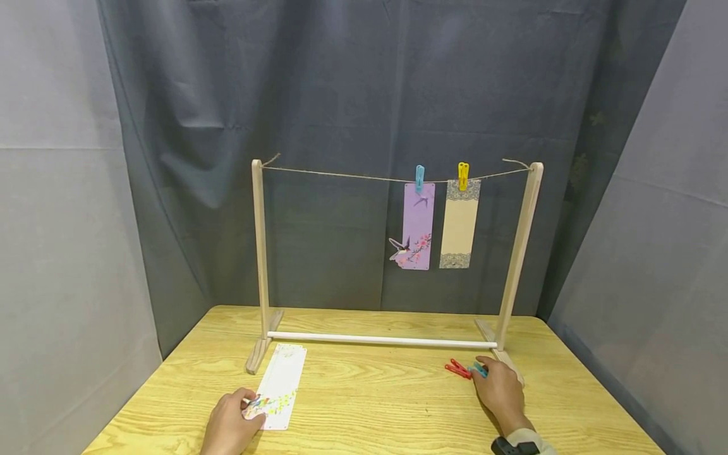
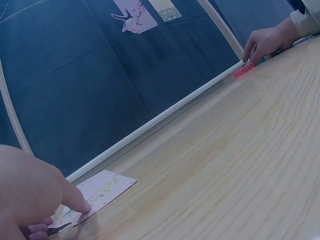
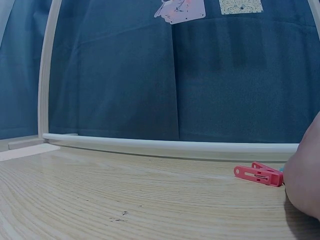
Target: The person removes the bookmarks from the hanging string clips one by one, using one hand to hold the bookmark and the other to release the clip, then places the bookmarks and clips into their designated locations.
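Left hand (image 1: pixel 230 424) sits nearest the camera at the bench's (image 1: pixel 387 404) front edge, fingers curled onto the near end of a white card (image 1: pixel 279 387) with a floral print; from the left wrist view a fingertip presses the card's corner down and the lower fingers look tucked at its edge, so it reads as a pinch on the card. The card lies flat on the bench, just in front of the left foot of the wooden rack (image 1: pixel 260 265). It looks thin, light and bendy, likely to slide on the smooth wood; best taken by a short end, lifting a corner first. No writing readable on it.

Right hand (image 1: pixel 500 392) rests on the bench near the rack's right foot, fingertips curled over a blue clip (image 1: pixel 479 370), touching or pinching it; whether it is really gripped cannot be told. A red clip (image 1: pixel 458 368) lies just beside it. The clips look like small stiff plastic, light, sprung; squeeze the tail ends to open.

Farther out: a white bar (image 1: pixel 381 340) joins the rack's feet, a string (image 1: pixel 392 179) runs across the top. A purple card (image 1: pixel 418 225) with birds hangs from a blue peg (image 1: pixel 419 177), and a beige card (image 1: pixel 459 224) from a yellow peg (image 1: pixel 463 175). Grey curtain (image 1: pixel 364 95) behind. No brands or labels legible.
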Available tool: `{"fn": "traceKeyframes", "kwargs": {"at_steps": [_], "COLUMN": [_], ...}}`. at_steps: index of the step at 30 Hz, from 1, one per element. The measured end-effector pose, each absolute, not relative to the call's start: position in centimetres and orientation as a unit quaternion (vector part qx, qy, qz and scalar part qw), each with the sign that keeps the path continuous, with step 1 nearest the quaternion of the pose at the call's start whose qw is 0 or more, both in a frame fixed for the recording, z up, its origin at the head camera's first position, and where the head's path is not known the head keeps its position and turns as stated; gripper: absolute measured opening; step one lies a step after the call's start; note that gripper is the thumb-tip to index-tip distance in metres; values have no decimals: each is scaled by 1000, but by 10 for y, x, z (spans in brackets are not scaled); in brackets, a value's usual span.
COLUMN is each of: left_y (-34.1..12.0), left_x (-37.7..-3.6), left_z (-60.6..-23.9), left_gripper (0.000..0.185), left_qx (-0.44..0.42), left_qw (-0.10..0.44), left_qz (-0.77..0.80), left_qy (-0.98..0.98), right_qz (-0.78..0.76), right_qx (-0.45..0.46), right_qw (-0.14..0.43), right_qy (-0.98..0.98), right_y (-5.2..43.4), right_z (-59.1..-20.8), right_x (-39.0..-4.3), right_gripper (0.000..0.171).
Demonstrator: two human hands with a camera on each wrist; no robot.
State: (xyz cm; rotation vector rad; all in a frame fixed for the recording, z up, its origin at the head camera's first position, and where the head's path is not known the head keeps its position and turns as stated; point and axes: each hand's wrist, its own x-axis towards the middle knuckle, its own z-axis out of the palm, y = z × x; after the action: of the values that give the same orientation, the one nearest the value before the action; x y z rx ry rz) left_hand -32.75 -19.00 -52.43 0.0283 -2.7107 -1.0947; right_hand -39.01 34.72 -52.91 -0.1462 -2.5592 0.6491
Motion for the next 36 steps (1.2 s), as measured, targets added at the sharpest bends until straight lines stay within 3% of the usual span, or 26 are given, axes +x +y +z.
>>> {"fn": "traceKeyframes", "kwargs": {"at_steps": [36], "left_y": [-190], "left_x": [-330], "left_z": [-522], "left_gripper": [34], "left_qx": [17], "left_qw": [105], "left_qz": [-381], "left_qy": [-919], "right_qz": [259], "right_qx": [-62], "right_qw": [249], "right_qy": [-931], "right_y": [349], "right_z": [-530], "right_x": [-390], "right_gripper": [45]}}
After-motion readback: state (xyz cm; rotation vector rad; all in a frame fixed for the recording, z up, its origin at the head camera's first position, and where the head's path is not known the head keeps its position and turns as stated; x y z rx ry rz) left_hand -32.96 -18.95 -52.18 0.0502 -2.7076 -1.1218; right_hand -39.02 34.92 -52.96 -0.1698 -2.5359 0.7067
